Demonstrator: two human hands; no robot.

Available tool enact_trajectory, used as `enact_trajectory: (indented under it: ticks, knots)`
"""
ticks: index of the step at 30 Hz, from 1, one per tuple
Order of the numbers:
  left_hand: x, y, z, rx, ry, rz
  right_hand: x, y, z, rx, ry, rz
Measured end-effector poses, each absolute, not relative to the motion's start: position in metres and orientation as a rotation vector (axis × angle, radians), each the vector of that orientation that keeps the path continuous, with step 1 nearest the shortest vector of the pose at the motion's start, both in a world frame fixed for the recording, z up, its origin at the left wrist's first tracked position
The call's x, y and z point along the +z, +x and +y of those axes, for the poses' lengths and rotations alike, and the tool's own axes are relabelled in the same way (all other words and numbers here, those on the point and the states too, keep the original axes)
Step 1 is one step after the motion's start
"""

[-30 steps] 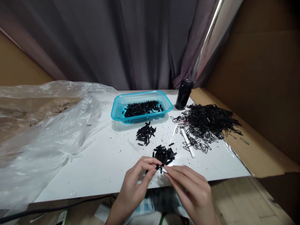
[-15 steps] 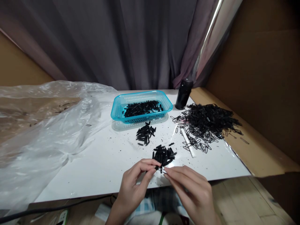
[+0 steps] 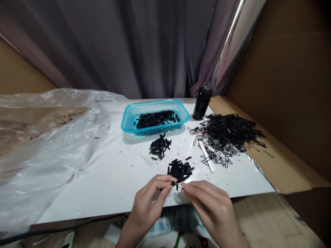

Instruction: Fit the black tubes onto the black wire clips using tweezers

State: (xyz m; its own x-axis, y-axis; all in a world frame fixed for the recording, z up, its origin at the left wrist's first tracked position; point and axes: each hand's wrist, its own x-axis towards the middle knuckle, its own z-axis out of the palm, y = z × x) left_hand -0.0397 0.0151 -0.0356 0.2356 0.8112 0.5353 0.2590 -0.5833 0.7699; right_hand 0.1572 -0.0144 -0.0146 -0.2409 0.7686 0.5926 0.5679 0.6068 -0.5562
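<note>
Close to the table's front edge, my left hand (image 3: 152, 193) pinches a small dark piece (image 3: 172, 184) between thumb and fingertips. Facing it, my right hand (image 3: 210, 199) pinches the end of a thin dark wire piece (image 3: 179, 186); its exact shape is too small to make out. The two pinches are a short gap apart. Just beyond my fingertips lies a heap of flat, oblong black pieces (image 3: 181, 169). A smaller pile of similar black pieces (image 3: 159, 147) sits farther back, left of that heap.
A blue perforated basket (image 3: 124, 120) holds many black pieces. A large pile of black wire loops (image 3: 230, 134) lies at right, beside a white strip (image 3: 207, 156). Behind it stands a dark cylinder (image 3: 202, 103). Clear plastic sheeting (image 3: 51, 162) covers the left side; cardboard (image 3: 287, 86) walls the right.
Both hands keep nearly the same place and pinch. The right fingertips have shifted slightly, and the thin wire between the hands shows a little more plainly.
</note>
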Motion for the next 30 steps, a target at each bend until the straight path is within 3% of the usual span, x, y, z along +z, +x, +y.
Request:
enact_trajectory:
  ticks: [23, 30]
  knots:
    - [-0.037, -0.035, 0.020, 1.350, 2.058, 0.959, -0.012, 0.148, -0.018, 0.683, -0.934, -1.553]
    - [-0.044, -0.039, 0.018, 1.396, 1.835, 0.964, -0.008, 0.154, -0.018, 0.445, -0.989, -1.567]
